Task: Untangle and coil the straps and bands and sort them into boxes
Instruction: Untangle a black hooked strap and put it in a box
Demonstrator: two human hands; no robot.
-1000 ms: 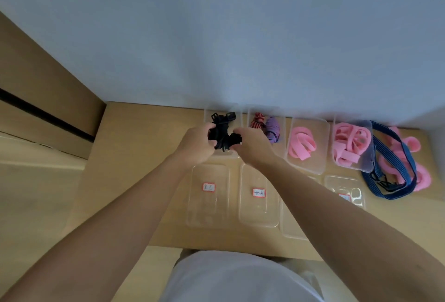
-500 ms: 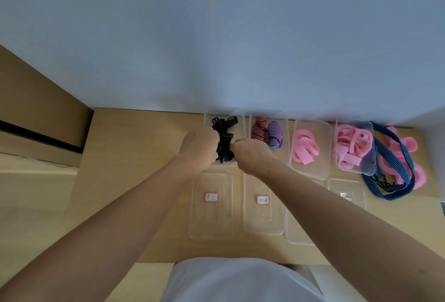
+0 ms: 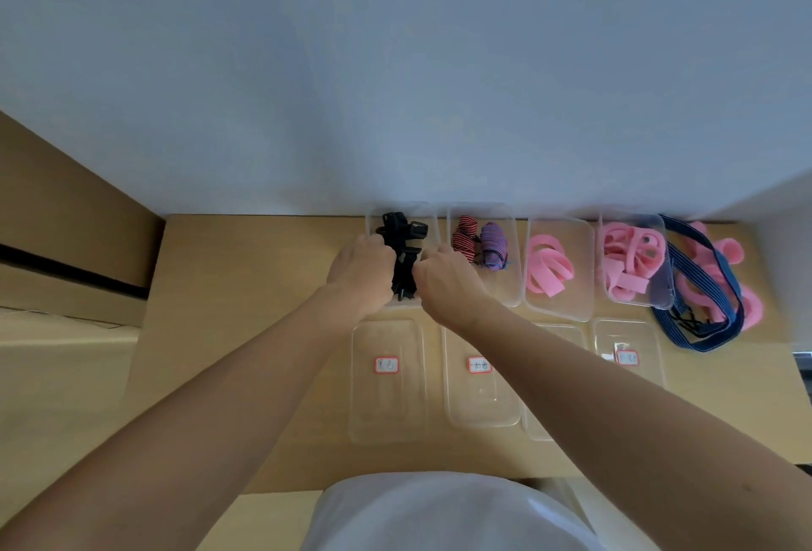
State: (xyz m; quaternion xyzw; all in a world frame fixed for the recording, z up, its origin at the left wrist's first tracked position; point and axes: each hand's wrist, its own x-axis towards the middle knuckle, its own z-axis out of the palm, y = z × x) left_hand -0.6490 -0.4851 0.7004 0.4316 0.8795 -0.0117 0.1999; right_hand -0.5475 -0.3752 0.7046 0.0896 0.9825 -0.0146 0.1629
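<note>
A bundled black strap (image 3: 403, 258) with plastic buckles sits over the far-left clear box (image 3: 373, 221). My left hand (image 3: 360, 271) grips its left side and my right hand (image 3: 446, 282) grips its right side, fingers curled round it. The second box (image 3: 512, 287) holds a red-striped coil (image 3: 464, 238) and a purple coil (image 3: 493, 245). The third box (image 3: 584, 309) holds a pink band (image 3: 547, 269). The fourth box (image 3: 661, 300) holds several pink bands (image 3: 624, 256). A dark blue striped strap (image 3: 703, 282) lies loose over more pink bands (image 3: 747, 306) at the right.
Clear lids with red-edged labels lie in a near row: the left lid (image 3: 386, 379), the second lid (image 3: 481, 379), and a right lid (image 3: 628, 353). The wooden table (image 3: 246, 331) ends at a grey wall behind; its front edge is near my white shirt (image 3: 439, 515).
My hands carried the black strap bundle lower into the far-left box, and my head tilted so the table sits lower in view.
</note>
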